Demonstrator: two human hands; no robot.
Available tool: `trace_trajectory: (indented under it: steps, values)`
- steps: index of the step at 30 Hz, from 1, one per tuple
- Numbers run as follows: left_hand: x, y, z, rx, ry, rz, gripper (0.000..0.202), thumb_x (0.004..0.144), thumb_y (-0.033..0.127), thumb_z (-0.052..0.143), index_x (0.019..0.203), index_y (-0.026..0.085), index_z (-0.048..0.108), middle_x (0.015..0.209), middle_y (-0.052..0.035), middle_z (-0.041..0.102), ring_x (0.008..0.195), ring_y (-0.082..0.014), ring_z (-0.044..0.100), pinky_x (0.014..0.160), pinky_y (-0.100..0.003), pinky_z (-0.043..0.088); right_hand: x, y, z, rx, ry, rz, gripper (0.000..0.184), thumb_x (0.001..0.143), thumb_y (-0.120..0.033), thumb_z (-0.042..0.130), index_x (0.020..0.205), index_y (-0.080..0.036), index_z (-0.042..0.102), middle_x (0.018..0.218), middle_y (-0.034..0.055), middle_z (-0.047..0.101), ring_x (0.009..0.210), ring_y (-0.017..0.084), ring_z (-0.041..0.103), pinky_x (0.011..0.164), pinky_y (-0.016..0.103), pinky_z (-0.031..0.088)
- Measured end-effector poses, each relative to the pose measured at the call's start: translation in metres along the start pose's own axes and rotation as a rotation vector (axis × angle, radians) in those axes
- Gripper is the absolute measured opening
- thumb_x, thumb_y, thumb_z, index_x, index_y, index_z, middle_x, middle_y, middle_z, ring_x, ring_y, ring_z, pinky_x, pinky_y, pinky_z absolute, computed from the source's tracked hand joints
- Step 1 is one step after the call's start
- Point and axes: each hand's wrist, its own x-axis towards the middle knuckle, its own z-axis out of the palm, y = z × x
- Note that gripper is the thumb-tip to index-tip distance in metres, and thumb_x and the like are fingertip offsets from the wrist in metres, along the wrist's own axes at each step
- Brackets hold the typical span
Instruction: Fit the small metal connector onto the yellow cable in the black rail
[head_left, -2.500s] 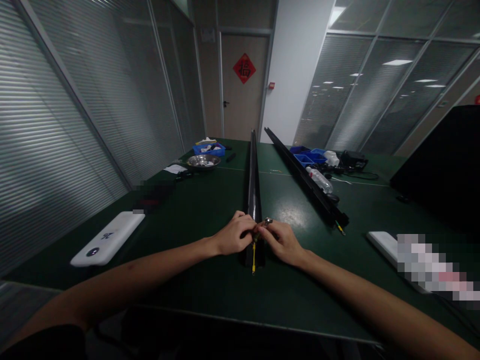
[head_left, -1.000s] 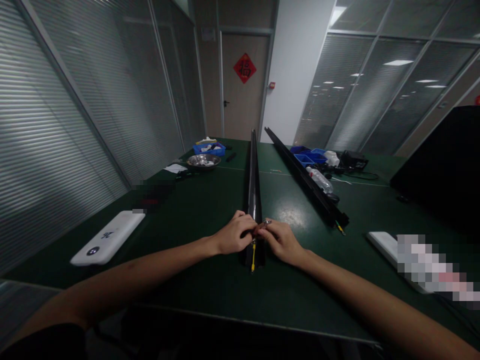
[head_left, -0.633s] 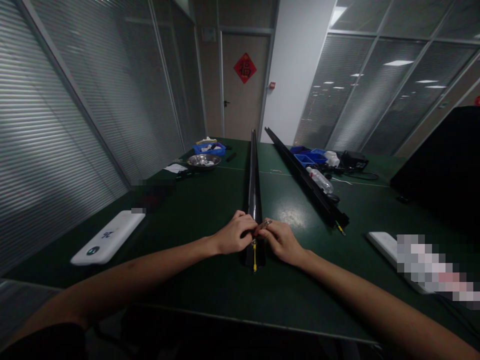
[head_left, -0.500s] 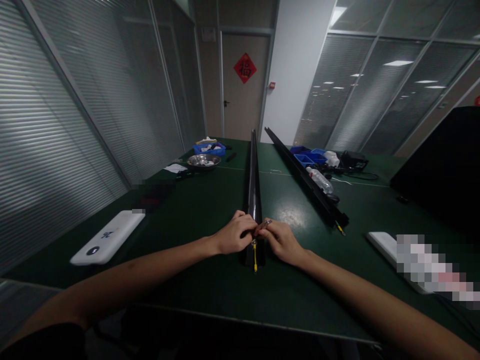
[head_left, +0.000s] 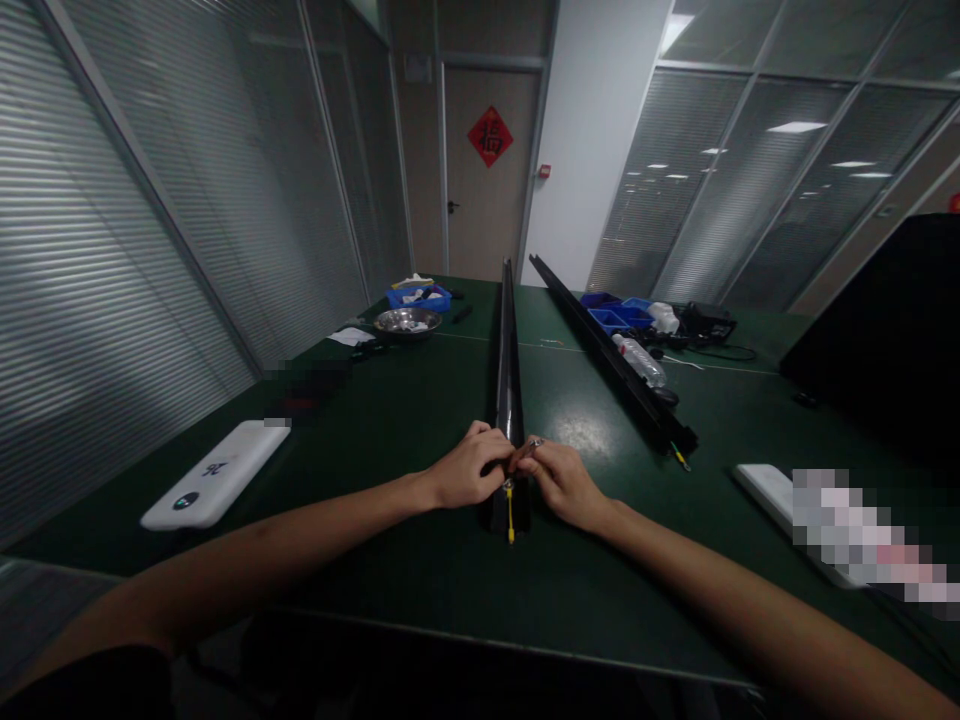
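A long black channel-shaped rail [head_left: 508, 370] lies lengthwise on the green table, its near end in front of me. My left hand [head_left: 474, 467] rests over the rail's left side with curled fingers. From the right, my right hand [head_left: 561, 482] meets it, fingers bent and a ring on one of them. The fingertips of both hands come together above the channel, and whatever they pinch is too small to make out. Just below them a short yellow wire [head_left: 511, 515] with a metal lug hangs toward the rail's near end.
A second black rail [head_left: 607, 355] with a green-yellow wire lies to the right, beside a plastic bottle [head_left: 639, 360] and blue bins [head_left: 619, 315]. Farther left are a metal bowl [head_left: 409, 322] and a blue basket [head_left: 418, 298]. White devices [head_left: 217, 478] flank both sides.
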Motion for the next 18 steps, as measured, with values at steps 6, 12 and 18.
trace_trajectory:
  steps: [6,12,18]
  values:
    - [0.0,-0.0004,0.0003,-0.005,-0.001,-0.001,0.015,0.088,0.012,0.046,0.091,0.018,0.059,0.092,-0.0037,0.065,0.095,-0.022,0.057,0.097,-0.04,0.033,-0.0008,-0.0022,-0.0002,-0.021,0.017,-0.007,0.023,0.107,-0.029,0.045,0.102,-0.021,0.066,0.089,0.0055,0.067,0.08,0.019,0.063,0.074,0.032,0.05]
    - [-0.0011,-0.0038,0.0013,-0.015,0.0,0.019,0.019,0.089,0.011,0.045,0.096,0.019,0.061,0.095,-0.0033,0.065,0.096,-0.0217,0.057,0.099,-0.04,0.032,-0.0013,-0.0058,-0.0007,-0.041,0.048,0.027,0.022,0.106,-0.028,0.048,0.101,-0.019,0.068,0.086,0.0046,0.068,0.075,0.018,0.064,0.07,0.03,0.05]
    - [-0.0008,-0.0039,0.0018,-0.022,0.006,0.022,0.018,0.089,0.012,0.045,0.094,0.018,0.061,0.094,-0.0038,0.065,0.096,-0.022,0.058,0.098,-0.04,0.032,-0.0018,-0.006,0.0006,-0.075,0.072,0.015,0.022,0.105,-0.027,0.05,0.099,-0.017,0.068,0.081,0.0037,0.068,0.07,0.016,0.062,0.066,0.028,0.048]
